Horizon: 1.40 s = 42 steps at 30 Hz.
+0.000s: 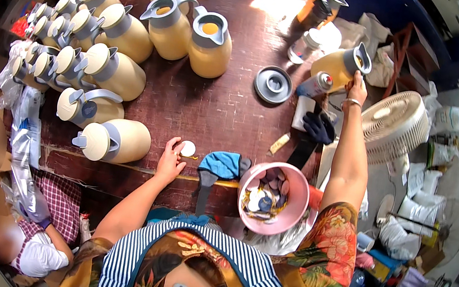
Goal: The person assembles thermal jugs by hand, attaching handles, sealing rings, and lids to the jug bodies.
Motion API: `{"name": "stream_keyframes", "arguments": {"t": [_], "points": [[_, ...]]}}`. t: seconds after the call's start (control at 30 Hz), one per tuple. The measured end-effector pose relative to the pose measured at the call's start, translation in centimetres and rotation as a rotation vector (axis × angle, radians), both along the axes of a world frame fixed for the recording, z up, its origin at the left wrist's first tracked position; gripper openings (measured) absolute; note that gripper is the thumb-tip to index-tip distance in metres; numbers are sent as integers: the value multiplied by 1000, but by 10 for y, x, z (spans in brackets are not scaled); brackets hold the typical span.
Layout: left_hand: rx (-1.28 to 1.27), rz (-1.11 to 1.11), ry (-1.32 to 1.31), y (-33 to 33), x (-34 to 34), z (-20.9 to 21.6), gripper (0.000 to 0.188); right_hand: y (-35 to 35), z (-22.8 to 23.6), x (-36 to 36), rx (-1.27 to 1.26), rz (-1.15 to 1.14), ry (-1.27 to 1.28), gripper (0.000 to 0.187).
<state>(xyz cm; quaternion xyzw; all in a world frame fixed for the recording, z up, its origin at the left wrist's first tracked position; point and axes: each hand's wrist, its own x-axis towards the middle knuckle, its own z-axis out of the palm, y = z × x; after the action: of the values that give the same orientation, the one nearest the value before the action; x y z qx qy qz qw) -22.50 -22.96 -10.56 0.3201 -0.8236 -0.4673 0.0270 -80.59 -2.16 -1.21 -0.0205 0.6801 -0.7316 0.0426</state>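
My right hand (357,90) is closed on a cream vacuum jug (333,65) with a grey collar and spout, at the table's far right. Its lid is off, and something orange shows in the mouth. My left hand (169,161) rests near the table's front edge, fingers apart and holding nothing. Beside its fingertips lies a small white disc (187,148) with a thin yellowish strip by it. Two more lidless jugs, a middle one (169,29) and a right one (211,44), stand at the back with orange in their mouths. A lidded jug (121,142) is left of my left hand.
Several lidded jugs crowd the table's left side. A pink bucket (246,206) of small round parts sits at the front edge by a blue cloth (221,165). A spray can (316,85), dark glove (319,126), grey round dish (273,85) and fan (394,124) are rightward. A co-worker (41,249) is lower left.
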Motion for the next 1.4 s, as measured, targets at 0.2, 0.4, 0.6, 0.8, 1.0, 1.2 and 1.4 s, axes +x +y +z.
{"name": "stream_keyframes", "arguments": {"t": [0.2, 0.4, 0.6, 0.8, 1.0, 1.2, 1.4], "points": [[-360, -19, 16, 13, 3, -4, 70, -39, -19, -19, 203, 38, -197, 32], [-295, -157, 226, 13, 46, 81, 54, 39, -28, -55, 902, -182, 42, 69], [-372, 99, -803, 88, 348, 12, 22, -83, 92, 131, 642, 340, 738, 27], [159, 450, -1171, 197, 388, -63, 23, -297, 133, 245, 856, 767, 1472, 41], [198, 636, -1066, 220, 338, -100, 25, -490, 90, 191, 1057, 712, 1291, 35], [233, 682, -1041, 210, 324, -116, 27, -577, 51, 143, 1362, 608, 1322, 51], [201, 618, -1020, 161, 341, -134, 29, -580, 62, 150, 1492, 829, 1050, 38]]}}
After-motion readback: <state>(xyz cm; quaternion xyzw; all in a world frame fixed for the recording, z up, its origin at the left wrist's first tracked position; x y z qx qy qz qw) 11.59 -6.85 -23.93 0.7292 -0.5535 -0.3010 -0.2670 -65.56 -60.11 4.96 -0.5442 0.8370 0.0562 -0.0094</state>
